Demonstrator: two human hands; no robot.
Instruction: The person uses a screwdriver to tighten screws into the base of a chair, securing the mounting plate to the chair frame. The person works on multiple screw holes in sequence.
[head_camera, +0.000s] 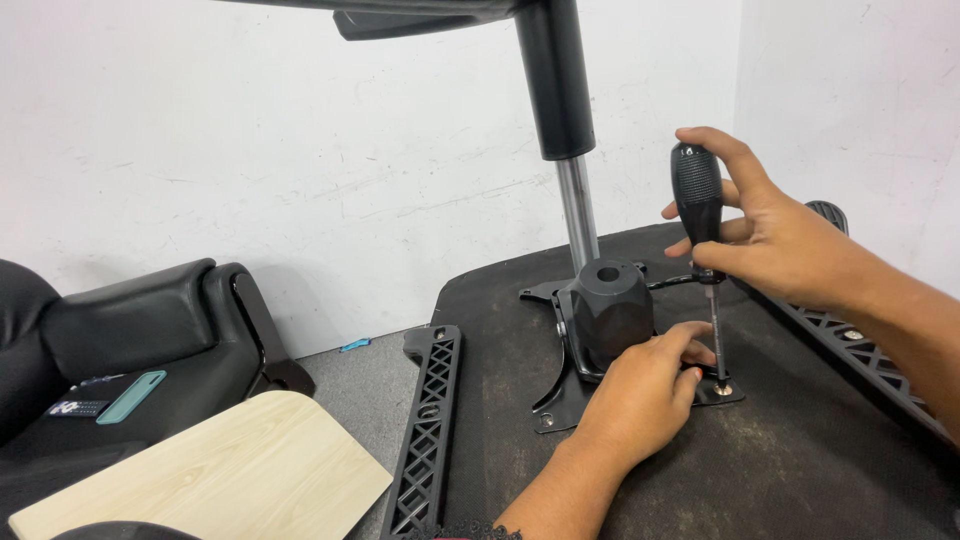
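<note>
One screwdriver (700, 230) stands almost upright over the underside of a chair seat (800, 440). Its black handle is at the top and its thin metal shaft goes down to one screw with a washer (722, 388), at the corner of the black metal mounting plate (560, 400). The right hand (775, 235) is closed around the handle — fingers wrapped at the back, thumb in front. The left hand (640, 395) rests low on the plate, just beside the shaft; its fingers are curled loosely and the fingertips touch the plate near the screw. Whether they pinch something small there I cannot tell, because the hand itself hides it.

On the plate sits one black faceted housing (610, 310) with a round hole on top. Behind it one gas-lift column (565, 130) rises up, black above and shiny metal below.

On the seat two black armrest brackets with lattice pattern are visible — one on the left edge (428, 430), one on the right edge (850, 335), partly behind the right forearm.

Further left, on the grey floor, lies one pale wooden board (210, 470) with rounded corner. Behind it is one black padded chair part (130, 330), and on it lie two small things: a teal flat case (130, 396) and a dark object (75, 408), too small to identify.
</note>
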